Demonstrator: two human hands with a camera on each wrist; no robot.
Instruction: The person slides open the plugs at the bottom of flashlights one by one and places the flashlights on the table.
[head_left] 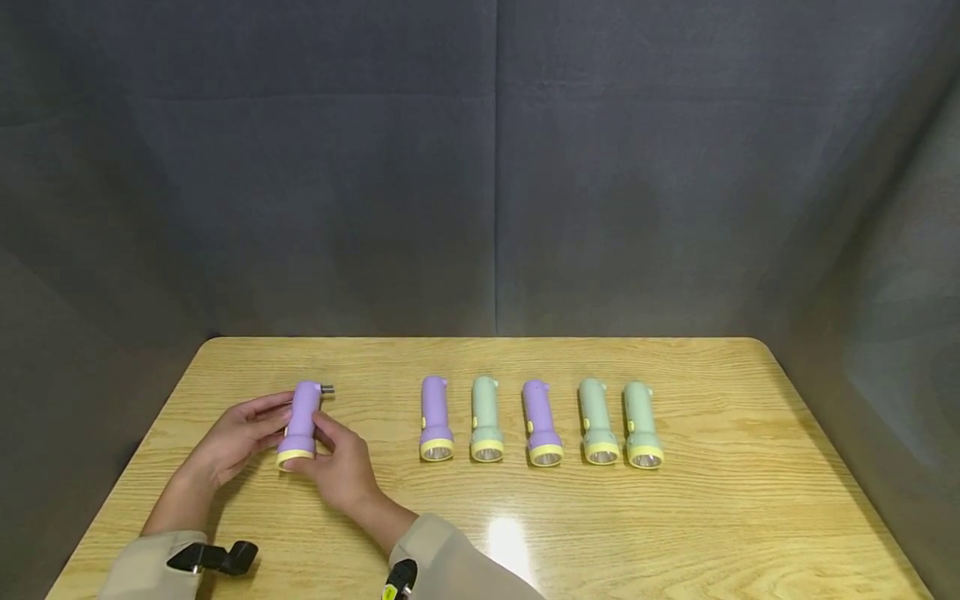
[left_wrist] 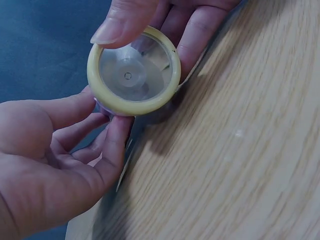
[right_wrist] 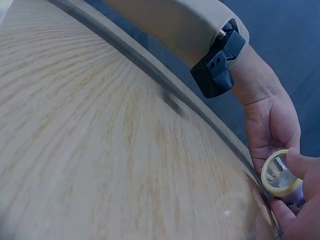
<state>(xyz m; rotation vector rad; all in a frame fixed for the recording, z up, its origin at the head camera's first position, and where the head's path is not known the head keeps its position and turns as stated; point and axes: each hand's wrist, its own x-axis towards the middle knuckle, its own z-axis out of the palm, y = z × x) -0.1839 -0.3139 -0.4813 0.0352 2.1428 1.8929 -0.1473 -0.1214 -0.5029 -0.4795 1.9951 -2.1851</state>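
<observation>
A purple flashlight (head_left: 303,412) with a yellow rim is held between both hands at the left of the table. Two metal plug prongs (head_left: 327,389) stick out sideways from its tail end. The left hand (head_left: 232,440) grips the body from the left, its thumb and fingertips behind the rim in the left wrist view. From the right, the right hand (head_left: 345,471) holds it too. That hand's thumb (left_wrist: 117,27) lies over the edge of the yellow rim (left_wrist: 93,75), and its other fingers are on the far side. The clear lens (right_wrist: 276,172) faces the person.
To the right, several flashlights lie in a row, lenses toward the person: a purple one (head_left: 433,408), a green one (head_left: 485,408), another purple one (head_left: 538,408) and two more green ones (head_left: 595,408). Grey curtains (head_left: 495,167) stand behind and beside the wooden table (head_left: 675,533).
</observation>
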